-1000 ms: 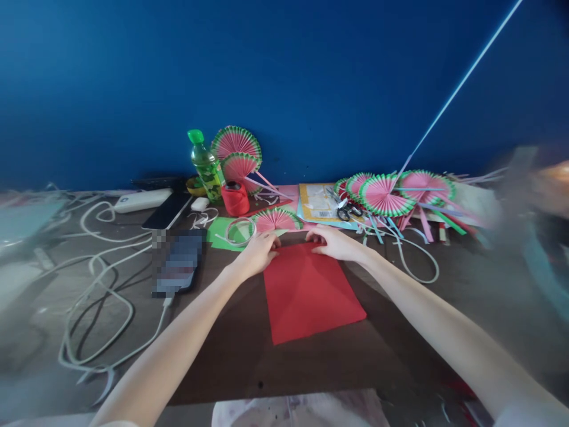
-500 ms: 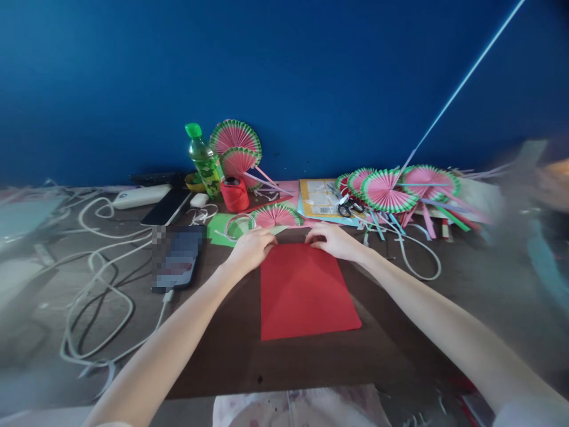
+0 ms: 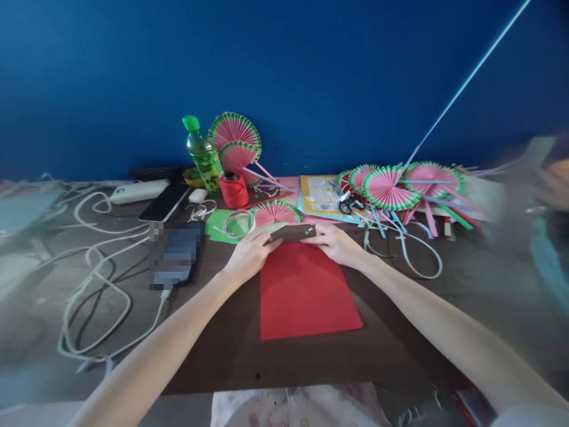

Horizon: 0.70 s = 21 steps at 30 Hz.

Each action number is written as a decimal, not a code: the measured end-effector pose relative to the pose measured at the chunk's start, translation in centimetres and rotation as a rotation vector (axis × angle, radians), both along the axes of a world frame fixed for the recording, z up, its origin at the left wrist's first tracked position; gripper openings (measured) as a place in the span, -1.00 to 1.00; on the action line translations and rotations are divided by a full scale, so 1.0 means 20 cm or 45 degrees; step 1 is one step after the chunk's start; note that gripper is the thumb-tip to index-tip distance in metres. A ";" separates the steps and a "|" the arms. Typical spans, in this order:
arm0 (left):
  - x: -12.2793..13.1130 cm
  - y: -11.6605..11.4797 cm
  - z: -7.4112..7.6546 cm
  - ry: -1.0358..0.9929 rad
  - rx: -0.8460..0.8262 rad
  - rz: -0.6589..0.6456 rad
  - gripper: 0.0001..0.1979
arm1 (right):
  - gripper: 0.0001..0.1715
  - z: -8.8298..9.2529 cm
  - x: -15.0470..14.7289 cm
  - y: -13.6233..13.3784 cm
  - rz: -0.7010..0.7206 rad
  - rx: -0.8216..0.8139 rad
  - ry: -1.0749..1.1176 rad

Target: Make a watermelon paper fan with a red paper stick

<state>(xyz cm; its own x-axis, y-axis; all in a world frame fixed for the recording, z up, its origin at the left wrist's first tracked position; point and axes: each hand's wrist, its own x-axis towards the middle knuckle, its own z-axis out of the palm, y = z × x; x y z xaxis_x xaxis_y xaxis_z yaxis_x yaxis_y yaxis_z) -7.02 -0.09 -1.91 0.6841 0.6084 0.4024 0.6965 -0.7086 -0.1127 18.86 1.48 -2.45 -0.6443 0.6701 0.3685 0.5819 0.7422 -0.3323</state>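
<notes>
A sheet of red paper point(image 3: 306, 293) lies flat on the dark table, its near right corner slightly rounded. Both hands are at its far edge. My left hand point(image 3: 252, 254) grips the far left corner, one finger stretched along the edge toward the right. At the far right corner, my right hand point(image 3: 334, 244) grips the paper with its fingers pointing left. A short gap separates the fingertips of the two hands. The undersides of the fingers are hidden. Small green bits point(image 3: 309, 230) lie just past the edge.
Behind the hands are a pink-and-green paper fan point(image 3: 278, 212), green paper point(image 3: 217, 224), a roll of clear tape point(image 3: 240, 224) and a red container point(image 3: 234, 190). Scissors point(image 3: 349, 204) and more fans point(image 3: 391, 187) lie right. A phone point(image 3: 178, 252) and white cable point(image 3: 95, 284) are left.
My fingers have straightened from a curled pinch and now reach toward each other along the paper's far edge. Green bits beside my right hand have come into view. The paper stays nearly in place.
</notes>
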 end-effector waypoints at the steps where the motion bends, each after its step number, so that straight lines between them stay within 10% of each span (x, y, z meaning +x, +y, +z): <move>1: 0.00 0.00 0.00 0.029 0.036 -0.010 -0.64 | -0.59 -0.01 0.00 -0.01 0.003 0.061 -0.013; 9: 0.03 -0.02 0.02 0.107 0.211 -0.077 -0.67 | -0.50 -0.03 0.01 -0.05 -0.007 0.358 -0.156; 21: 0.08 -0.05 0.04 0.169 0.382 -0.051 -0.73 | -0.50 -0.03 0.01 -0.06 -0.007 0.279 -0.240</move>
